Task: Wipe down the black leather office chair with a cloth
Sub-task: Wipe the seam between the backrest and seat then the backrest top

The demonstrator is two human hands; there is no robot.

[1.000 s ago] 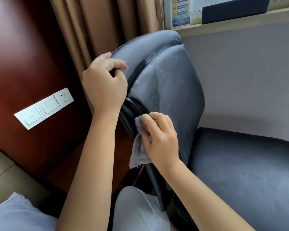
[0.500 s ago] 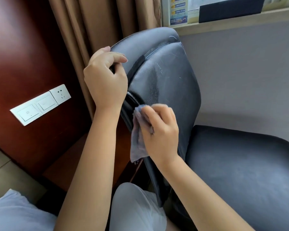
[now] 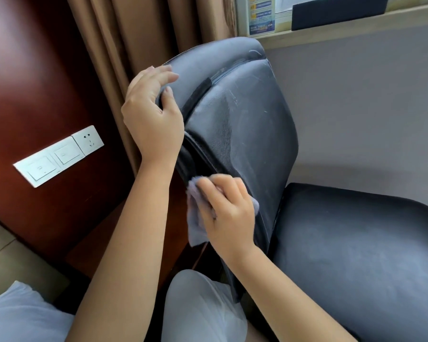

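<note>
Head view is filled largely by one black leather office chair (image 3: 245,134), whose backrest is seen edge-on in the middle of the scene, its long axis running from the near lower centre up and away to the far top, while its seat (image 3: 356,255) spreads out to the right. Two hands are counted on it. The left hand (image 3: 151,114) is set higher and farther, on the backrest's left edge near the top; its fingers are loosely spread over the rim with the thumb laid against the front face, more a steadying touch than a tight clasp. The right hand (image 3: 229,213) lies lower and nearer, on the same edge, with fingers curled round one small grey-lilac cloth (image 3: 195,218), which is pressed to the dark trim of the backrest and hangs partly free to the left. Since the edge stretches both up and down from the cloth, the coming stroke is judged to run along that axis, and the right hand is the nearer one to the unwiped lower part.
</note>
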